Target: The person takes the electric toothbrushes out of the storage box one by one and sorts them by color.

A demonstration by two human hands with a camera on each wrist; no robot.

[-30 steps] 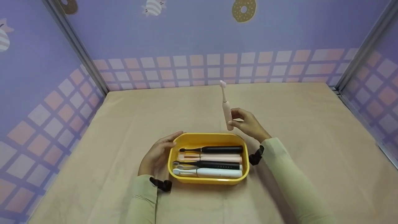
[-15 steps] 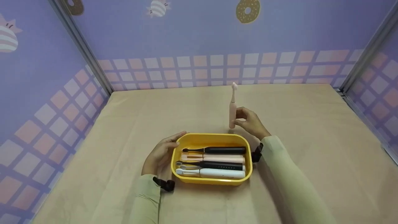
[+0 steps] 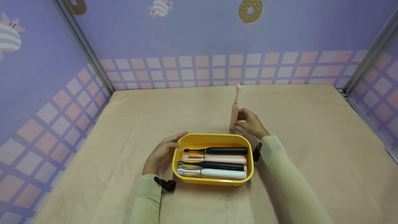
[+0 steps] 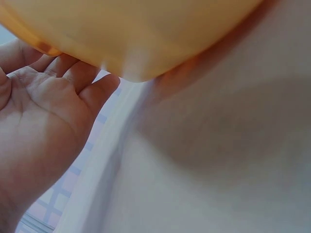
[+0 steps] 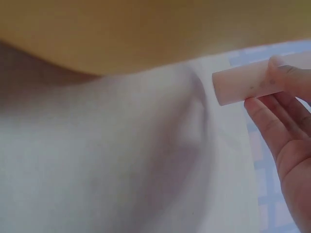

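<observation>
My right hand [image 3: 253,126] pinches a pale pink electric toothbrush [image 3: 234,113] near the bottom of its handle, beyond the back right corner of a yellow box [image 3: 214,139]. Brush head up, it stands nearly upright with a slight tilt to the right. In the right wrist view, the handle's blunt end [image 5: 228,90] shows past my thumb and fingers. My left hand [image 3: 161,154] holds the box's left end, thumb at the rim and fingers along the outside. Inside lie several electric toothbrushes: a black one [image 3: 226,151], pink [image 3: 225,159], another black [image 3: 222,165] and white [image 3: 223,173].
The box stands on a table with a cream cloth [image 3: 149,112]. Purple patterned panels [image 3: 199,37] rise behind and at both sides, joined by grey metal posts [image 3: 90,53]. Black wrist cameras [image 3: 168,185] sit at both cuffs.
The pink toothbrush in my right hand has swung from leaning left to leaning slightly right. The scene has shifted a little rightward in view. My left hand keeps its hold on the box.
</observation>
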